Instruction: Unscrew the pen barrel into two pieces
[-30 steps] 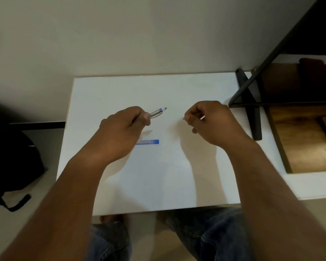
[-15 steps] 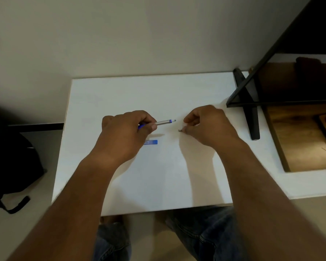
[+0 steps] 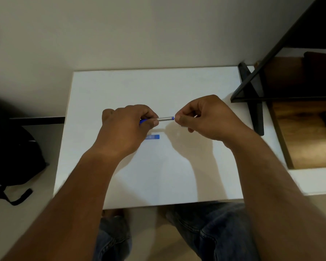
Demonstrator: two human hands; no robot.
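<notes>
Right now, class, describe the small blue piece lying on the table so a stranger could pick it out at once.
Start at the white table against the wall. The left hand and right hand hold a silver-and-blue pen above its middle. Just nearer the person, lying flat and untouched, is the small blue piece: short, rectangular, with a pale label at its left end.

Table (image 3: 120, 87) bare toward back and left edges; only the blue strip (image 3: 152, 137) lies under my wrists, black stand (image 3: 252, 95) blocks right edge.
</notes>
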